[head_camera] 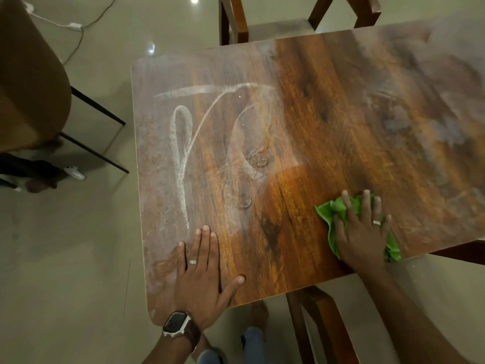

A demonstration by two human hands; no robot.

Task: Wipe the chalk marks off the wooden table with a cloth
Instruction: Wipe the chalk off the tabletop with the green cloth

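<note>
The right hand [363,229] presses flat, fingers spread, on the green cloth [338,208] at the table's [315,101] near edge. The left hand [202,271] lies flat nearby, just below the chalk marks [181,143].

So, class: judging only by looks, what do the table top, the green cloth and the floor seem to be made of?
Table top: wood or wood-look laminate, semi-gloss; grain and dark knots show, and the thin pale edge hints at laminate.
Green cloth: soft fabric, perhaps microfibre; it crumples into folds under the right hand.
Floor: polished tile or stone, glossy; it reflects ceiling lights.
</note>
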